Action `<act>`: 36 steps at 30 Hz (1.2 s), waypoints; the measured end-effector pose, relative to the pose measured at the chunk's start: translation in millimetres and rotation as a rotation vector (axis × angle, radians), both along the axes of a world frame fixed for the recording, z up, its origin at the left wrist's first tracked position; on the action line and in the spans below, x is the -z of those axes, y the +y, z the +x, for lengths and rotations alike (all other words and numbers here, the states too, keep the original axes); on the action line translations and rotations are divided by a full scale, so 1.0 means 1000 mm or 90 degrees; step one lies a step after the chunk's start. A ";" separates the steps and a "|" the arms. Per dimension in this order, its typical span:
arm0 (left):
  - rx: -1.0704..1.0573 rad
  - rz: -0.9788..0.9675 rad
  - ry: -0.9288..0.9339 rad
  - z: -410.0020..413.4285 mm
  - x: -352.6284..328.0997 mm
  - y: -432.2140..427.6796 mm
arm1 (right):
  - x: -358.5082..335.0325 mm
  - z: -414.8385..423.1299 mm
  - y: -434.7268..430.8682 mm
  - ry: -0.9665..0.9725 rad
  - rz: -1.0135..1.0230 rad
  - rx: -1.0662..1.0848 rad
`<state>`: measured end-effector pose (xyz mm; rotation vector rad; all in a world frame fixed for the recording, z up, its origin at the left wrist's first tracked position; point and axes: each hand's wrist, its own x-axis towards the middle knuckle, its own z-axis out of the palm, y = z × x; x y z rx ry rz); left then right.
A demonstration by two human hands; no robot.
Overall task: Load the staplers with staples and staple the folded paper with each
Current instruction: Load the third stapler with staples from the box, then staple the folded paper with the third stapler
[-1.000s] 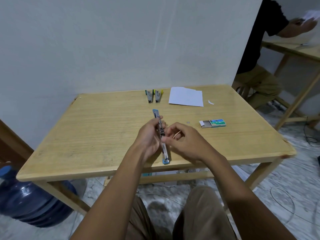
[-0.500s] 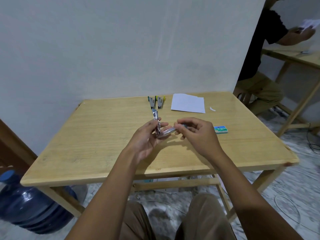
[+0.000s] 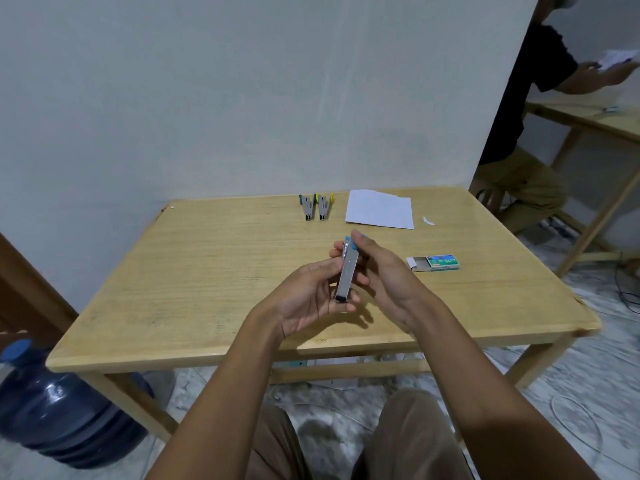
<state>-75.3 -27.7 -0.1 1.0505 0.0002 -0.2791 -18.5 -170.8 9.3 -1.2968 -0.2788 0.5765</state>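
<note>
Head | left hand (image 3: 304, 296), right hand (image 3: 384, 275) — fingers grip slim metal blue-tipped stapler (image 3: 347, 273) | woodgrain table (image 3: 214, 271)

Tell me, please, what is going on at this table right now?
A person sits at the wooden table, holding a blue-tipped stapler in both hands above it: the left hand grips its lower part, the right hand pinches the blue end. A green-tipped stapler and a yellow-tipped stapler lie side by side near the far edge, beside the folded paper. The staple box lies slid open on the right.
</note>
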 end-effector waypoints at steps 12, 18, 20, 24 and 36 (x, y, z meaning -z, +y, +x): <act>0.003 0.081 -0.039 -0.001 0.007 0.000 | 0.005 -0.002 0.003 0.051 0.031 0.042; -0.005 0.087 -0.038 0.000 0.005 -0.002 | 0.001 -0.005 0.002 0.025 0.009 0.073; 0.001 0.095 -0.026 0.002 0.004 -0.001 | 0.002 -0.005 0.002 -0.001 -0.013 0.088; -0.020 0.222 0.007 0.015 -0.003 0.006 | 0.000 0.004 -0.007 -0.039 -0.007 0.183; -0.283 0.807 0.058 0.167 0.007 -0.012 | -0.008 0.067 -0.068 -0.144 -0.240 0.238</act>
